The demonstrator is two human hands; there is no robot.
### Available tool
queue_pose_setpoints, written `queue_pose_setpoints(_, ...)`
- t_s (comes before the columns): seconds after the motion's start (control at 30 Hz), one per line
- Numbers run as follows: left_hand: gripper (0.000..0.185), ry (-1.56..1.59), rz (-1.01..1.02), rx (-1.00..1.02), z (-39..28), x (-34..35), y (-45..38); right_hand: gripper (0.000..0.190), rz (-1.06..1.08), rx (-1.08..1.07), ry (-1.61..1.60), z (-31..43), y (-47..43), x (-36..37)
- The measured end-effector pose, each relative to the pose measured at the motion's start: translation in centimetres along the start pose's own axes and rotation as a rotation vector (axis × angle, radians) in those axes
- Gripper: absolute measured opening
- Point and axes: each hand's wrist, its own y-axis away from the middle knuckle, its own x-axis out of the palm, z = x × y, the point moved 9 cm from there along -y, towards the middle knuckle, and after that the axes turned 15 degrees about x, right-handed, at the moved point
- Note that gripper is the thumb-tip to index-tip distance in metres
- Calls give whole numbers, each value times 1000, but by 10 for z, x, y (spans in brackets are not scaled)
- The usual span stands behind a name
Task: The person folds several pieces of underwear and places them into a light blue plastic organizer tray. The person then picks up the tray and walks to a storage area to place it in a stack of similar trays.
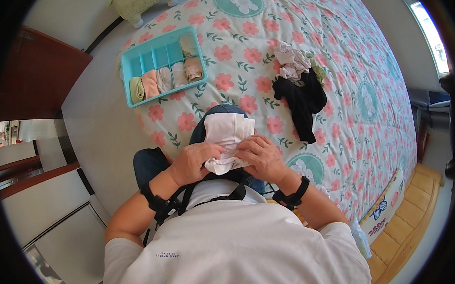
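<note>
A white cloth garment (227,132), partly folded, lies across my raised knee in blue jeans (199,131). My left hand (192,162) pinches its near left edge between thumb and fingers. On the other side, my right hand (260,156) grips the near right edge. The cloth's near end is bunched between both hands, and its far end lies fairly flat. Ahead and to the left, a turquoise divided box (165,95) rests on the bed. Its near row holds several rolled cloths, among them a green one (137,89) and a peach one (150,84); a beige one (188,45) sits in the far right compartment.
The bed has a floral sheet (225,82). Right of my knees lie a black garment (305,101) and a crumpled pale pink cloth (290,61), with a greenish cloth (318,69) beside them. A wooden headboard (406,211) borders the bed at lower right. A plush toy (140,6) stands beyond the box.
</note>
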Motion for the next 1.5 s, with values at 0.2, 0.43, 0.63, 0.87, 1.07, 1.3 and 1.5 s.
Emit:
queue_pose_setpoints(0.2,22,117,-31,-342,30,-1,-1,22,-14,140,-199,-14,-13,-11)
queue_pose_setpoints(0.43,35,142,-213,-559,59,1,5,19,83,575,-222,-54,-20,9)
queue_pose_setpoints(0.63,51,-126,-347,-521,56,-13,8,57,-362,406,-84,-39,-33,-32)
queue_pose_setpoints(0.87,44,64,-127,-615,82,-2,4,67,30,580,-263,-63,-44,-6)
queue_pose_setpoints(1.07,64,185,-219,-674,87,-2,4,58,-218,347,-102,-34,-45,-34)
queue_pose_setpoints(1.3,77,-334,-74,-96,19,-26,-28,45,-55,172,-41,-10,-42,-16)
queue_pose_setpoints(1.5,37,-441,128,102,7,-17,-20,39,-87,73,61,1,-37,-12)
